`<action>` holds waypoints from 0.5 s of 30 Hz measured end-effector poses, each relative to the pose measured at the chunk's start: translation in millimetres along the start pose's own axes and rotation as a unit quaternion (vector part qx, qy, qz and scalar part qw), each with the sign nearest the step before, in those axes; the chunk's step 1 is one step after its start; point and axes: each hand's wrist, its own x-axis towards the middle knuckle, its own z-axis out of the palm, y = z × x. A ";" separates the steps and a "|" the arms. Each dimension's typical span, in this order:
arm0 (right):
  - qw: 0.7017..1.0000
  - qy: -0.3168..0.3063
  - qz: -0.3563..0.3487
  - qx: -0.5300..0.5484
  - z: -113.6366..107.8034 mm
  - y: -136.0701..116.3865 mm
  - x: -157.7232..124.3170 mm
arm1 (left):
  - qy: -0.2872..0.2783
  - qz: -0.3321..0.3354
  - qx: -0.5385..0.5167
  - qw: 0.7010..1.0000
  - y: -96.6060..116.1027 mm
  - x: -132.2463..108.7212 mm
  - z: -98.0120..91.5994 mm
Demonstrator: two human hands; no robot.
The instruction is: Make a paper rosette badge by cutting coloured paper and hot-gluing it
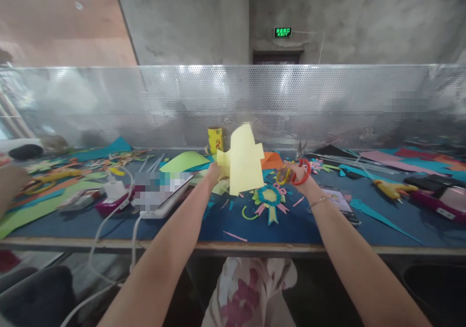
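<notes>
Paper (pixel 242 159), one, left hand (pixel 214 172), scissors (pixel 307 170), one, right hand (pixel 299 175)

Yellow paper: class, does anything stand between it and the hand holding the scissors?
Nothing visible does. The left hand holds the yellow paper raised; the right hand with the scissors is beside it, an open gap between.

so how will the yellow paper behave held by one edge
Probably fairly stiff: the yellow paper stands upright though the left hand pinches only its lower left edge. Likely light, being a thin sheet. Its cut tabs could crease easily.
</notes>
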 end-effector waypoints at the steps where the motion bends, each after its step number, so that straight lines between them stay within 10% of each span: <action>1: 1.000 -0.003 0.003 0.005 -1.1 2.0 2.0 | -0.008 -0.011 0.011 1.000 -3.0 -1.0 2.0; 15: 0.997 -0.035 0.016 0.070 5.3 7.0 7.4 | -0.032 0.088 0.097 0.991 3.5 -13.5 16.6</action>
